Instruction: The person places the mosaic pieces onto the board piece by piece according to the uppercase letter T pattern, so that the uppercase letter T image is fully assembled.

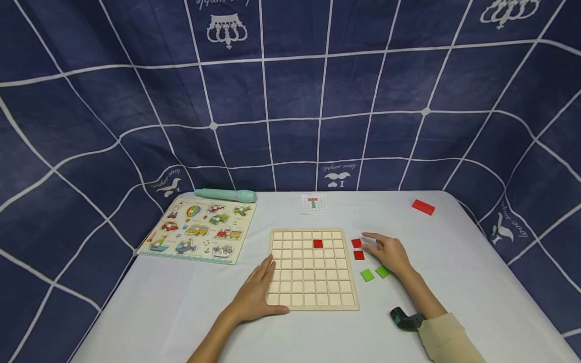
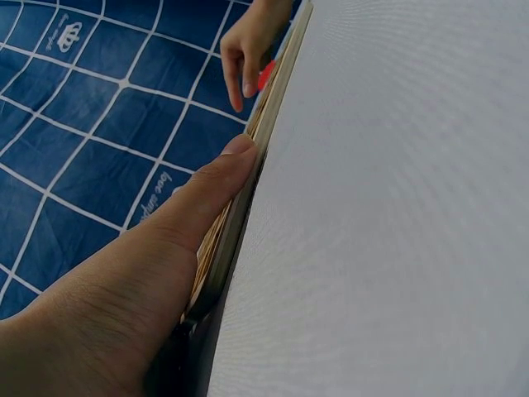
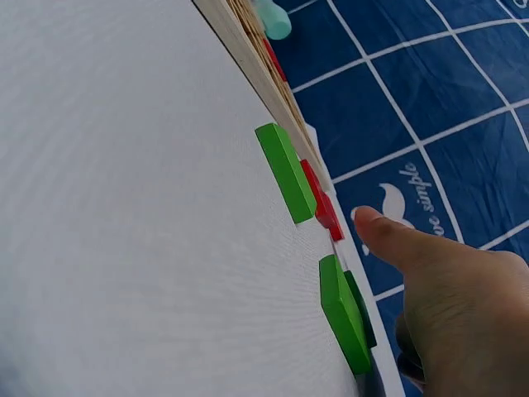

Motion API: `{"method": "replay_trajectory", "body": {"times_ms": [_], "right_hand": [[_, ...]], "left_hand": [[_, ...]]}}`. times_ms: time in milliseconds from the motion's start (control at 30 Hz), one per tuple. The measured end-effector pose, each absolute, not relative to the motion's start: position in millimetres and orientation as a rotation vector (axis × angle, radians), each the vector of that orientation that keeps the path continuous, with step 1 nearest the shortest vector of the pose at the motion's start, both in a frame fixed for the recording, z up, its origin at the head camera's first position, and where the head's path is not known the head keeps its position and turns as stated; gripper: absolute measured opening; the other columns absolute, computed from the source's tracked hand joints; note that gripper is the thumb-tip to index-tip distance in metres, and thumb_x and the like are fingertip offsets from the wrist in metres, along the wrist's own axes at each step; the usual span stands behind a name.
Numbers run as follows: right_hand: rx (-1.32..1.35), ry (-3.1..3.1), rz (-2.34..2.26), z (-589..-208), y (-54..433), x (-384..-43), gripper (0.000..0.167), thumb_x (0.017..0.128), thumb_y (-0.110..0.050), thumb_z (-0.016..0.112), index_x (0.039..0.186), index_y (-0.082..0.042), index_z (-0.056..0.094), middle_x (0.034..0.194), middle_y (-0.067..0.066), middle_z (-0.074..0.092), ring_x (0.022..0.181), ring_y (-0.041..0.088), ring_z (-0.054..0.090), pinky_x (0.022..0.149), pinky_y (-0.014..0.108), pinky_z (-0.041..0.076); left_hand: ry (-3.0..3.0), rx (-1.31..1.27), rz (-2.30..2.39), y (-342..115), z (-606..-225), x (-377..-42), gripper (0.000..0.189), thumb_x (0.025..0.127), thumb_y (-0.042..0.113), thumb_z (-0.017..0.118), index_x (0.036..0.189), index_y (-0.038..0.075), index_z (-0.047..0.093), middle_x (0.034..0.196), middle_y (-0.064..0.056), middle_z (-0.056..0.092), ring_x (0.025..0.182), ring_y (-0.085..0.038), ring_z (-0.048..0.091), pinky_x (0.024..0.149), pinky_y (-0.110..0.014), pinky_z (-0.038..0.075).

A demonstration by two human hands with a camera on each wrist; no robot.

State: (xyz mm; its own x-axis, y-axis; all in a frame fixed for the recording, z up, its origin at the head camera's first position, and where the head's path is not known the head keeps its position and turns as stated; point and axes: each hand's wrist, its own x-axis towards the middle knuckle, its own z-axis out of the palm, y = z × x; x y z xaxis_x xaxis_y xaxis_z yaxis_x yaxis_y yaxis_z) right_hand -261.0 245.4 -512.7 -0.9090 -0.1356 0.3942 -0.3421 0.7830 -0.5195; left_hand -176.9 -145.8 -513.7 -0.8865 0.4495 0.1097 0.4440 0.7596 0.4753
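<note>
Red tiles (image 1: 359, 255) lie on the desk (image 1: 172, 312), right of the board (image 1: 308, 275), seemingly light, stiff, slick; I'd pinch opposite edges. My right hand (image 1: 391, 253), fingers parted, grips nothing; my left hand (image 1: 253, 298) spreads along the board's edge.

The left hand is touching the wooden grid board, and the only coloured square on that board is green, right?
Not quite: the only coloured square on the wooden grid board is red, not green, as the head view shows. The left hand is indeed touching the board.
</note>
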Motion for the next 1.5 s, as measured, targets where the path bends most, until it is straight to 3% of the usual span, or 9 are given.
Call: {"method": "replay_trajectory", "body": {"times_ms": [1133, 1500], "right_hand": [[0.374, -2.752, 0.845, -516.0, 248.1, -264.1, 0.043, 0.076, -0.032, 0.076, 0.111, -0.009, 0.068, 0.048, -0.007, 0.032, 0.044, 0.009, 0.027, 0.043, 0.023, 0.023], [0.381, -2.825, 0.851, -512.0, 246.8, -269.1, 0.044, 0.077, -0.034, 0.074, 0.116, -0.014, 0.066, 0.048, -0.008, 0.032, 0.045, 0.01, 0.028, 0.043, 0.023, 0.026]], "left_hand": [[2.923, 0.744, 0.809, -146.8, -513.9, -178.1, 0.122, 0.061, 0.076, 0.063, 0.146, -0.001, 0.019, 0.154, -0.008, 0.006, 0.139, -0.021, 0.009, 0.11, -0.042, 0.017], [2.926, 0.746, 0.808, -147.0, -514.1, -177.9, 0.122, 0.061, 0.076, 0.063, 0.145, -0.001, 0.02, 0.154, -0.008, 0.006, 0.139, -0.021, 0.009, 0.11, -0.042, 0.017]]}}
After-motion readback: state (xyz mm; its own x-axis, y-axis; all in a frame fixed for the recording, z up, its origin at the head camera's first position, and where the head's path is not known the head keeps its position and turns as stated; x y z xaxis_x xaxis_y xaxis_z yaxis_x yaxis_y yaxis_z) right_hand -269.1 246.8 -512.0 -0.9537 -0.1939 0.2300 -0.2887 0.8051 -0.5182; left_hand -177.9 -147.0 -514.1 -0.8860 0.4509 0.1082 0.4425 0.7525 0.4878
